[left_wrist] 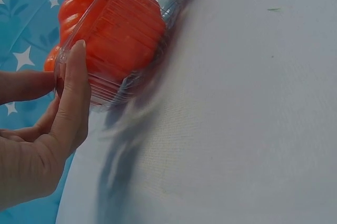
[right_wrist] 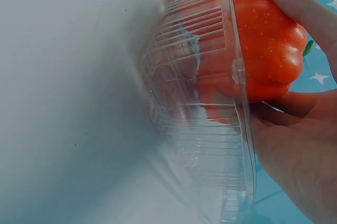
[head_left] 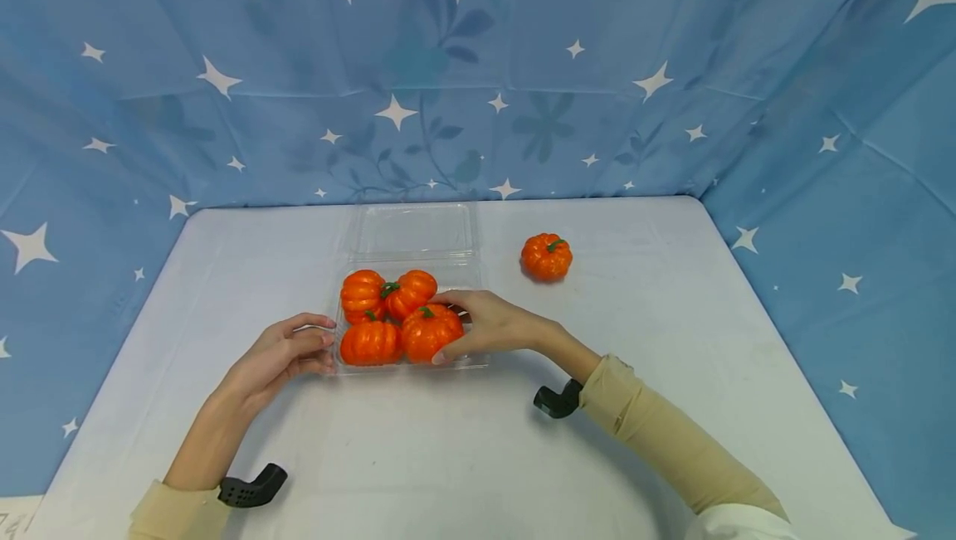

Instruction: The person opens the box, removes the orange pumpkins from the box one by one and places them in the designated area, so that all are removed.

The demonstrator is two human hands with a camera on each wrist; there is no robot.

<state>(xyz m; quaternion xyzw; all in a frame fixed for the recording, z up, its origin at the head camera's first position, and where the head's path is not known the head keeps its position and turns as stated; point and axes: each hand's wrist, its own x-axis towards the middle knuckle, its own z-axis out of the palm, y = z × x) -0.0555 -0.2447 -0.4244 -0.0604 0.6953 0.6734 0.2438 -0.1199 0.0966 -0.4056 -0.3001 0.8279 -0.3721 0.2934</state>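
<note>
My right hand [head_left: 489, 324] grips a small orange toy pumpkin [head_left: 431, 333] from its right side, with thumb in front and fingers behind. This pumpkin sits at the front of a clear plastic container [right_wrist: 192, 134], partly above its rim in the right wrist view. Beside it in the container lie three more toy pumpkins: front left [head_left: 370, 344], back left [head_left: 363, 295] and back middle [head_left: 412, 294]. At the container's left edge, my left hand [left_wrist: 50, 124] holds the rim between thumb and fingers.
The container's clear lid [head_left: 415, 231] lies folded open behind it. One more toy pumpkin [head_left: 547, 257] stands on the white table [head_left: 642, 299] to the right, behind my right hand. A blue starry curtain [head_left: 478, 142] borders the table's back.
</note>
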